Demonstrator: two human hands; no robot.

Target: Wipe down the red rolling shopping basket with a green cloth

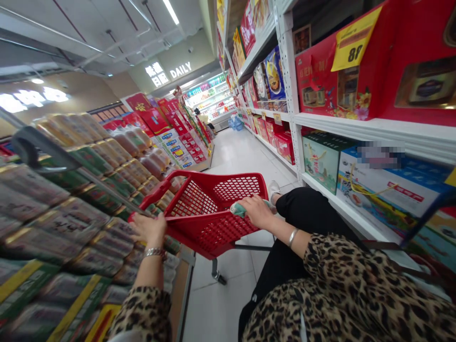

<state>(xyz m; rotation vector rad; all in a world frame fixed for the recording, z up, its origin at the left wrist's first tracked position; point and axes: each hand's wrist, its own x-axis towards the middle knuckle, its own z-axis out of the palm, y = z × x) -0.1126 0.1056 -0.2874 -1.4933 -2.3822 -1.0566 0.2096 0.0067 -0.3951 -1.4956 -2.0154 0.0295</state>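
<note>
A red plastic shopping cart (217,216) with mesh walls stands tilted in view before me, and no goods show inside it. My left hand (151,228), a metal watch band on its wrist, is closed on the cart's red handle at the left; its fingertips are partly hidden. On the cart's near rim rests my right hand (256,211), a silver bangle further up the arm. Its fingers are closed over a pale green and white cloth (239,209), pressed against the rim.
Stacked packs of bottles (96,209) line the left side, close to the cart. White shelving (356,126) with red gift boxes (331,80) runs along the right. A tiled aisle (235,147) leads to a lit cooler (213,97). Blue jugs (235,122) stand at its far end.
</note>
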